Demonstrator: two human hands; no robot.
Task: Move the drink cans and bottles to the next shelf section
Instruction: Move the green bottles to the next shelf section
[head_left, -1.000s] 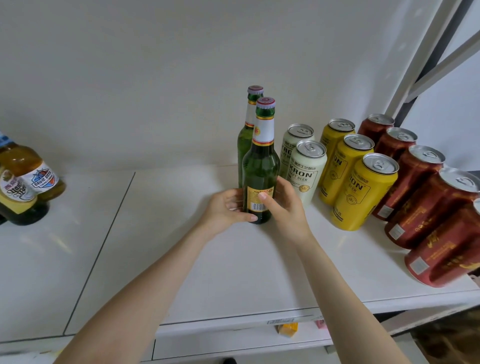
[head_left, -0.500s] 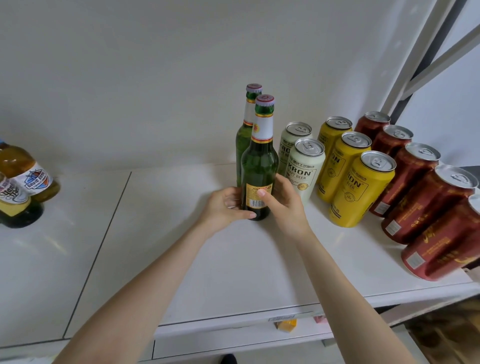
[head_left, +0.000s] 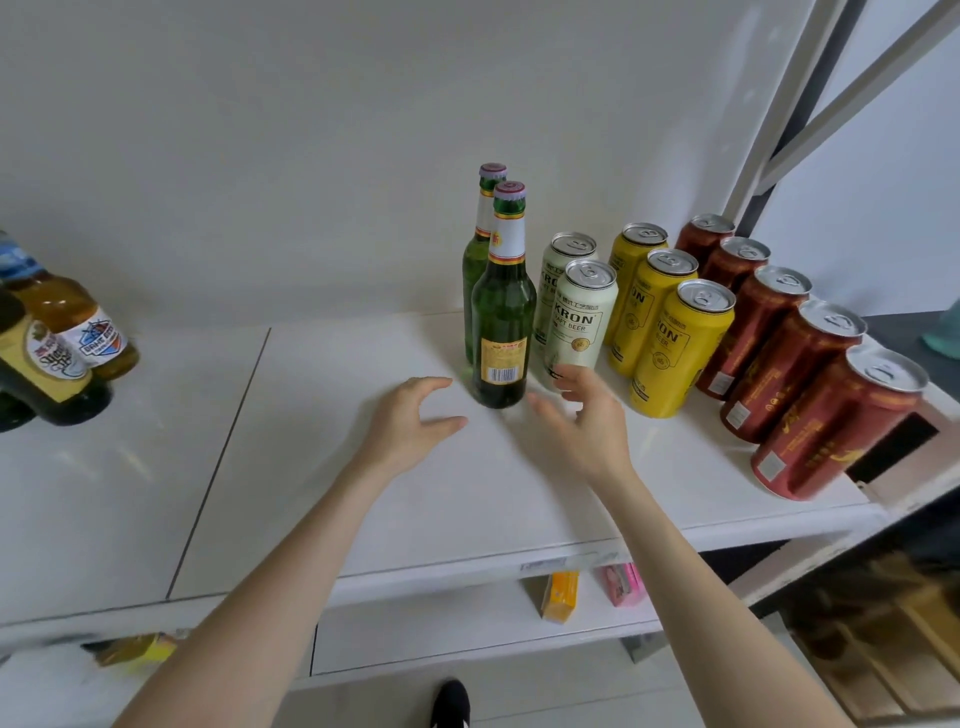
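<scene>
From the head camera, the left hand and right hand hover over the white shelf, fingers loosely spread, holding nothing. The front green bottle stands upright between them, just past the fingertips, with a second green bottle right behind it. Beyond the right hand stand white cans, yellow cans and red cans. Amber bottles sit well left of the left hand.

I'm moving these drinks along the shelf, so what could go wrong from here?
The right hand hovers close to the front white can and front green bottle; a sweep could knock it into the rear green bottle. The nearest red can stands by the corner of the shelf and might get nudged off.
</scene>
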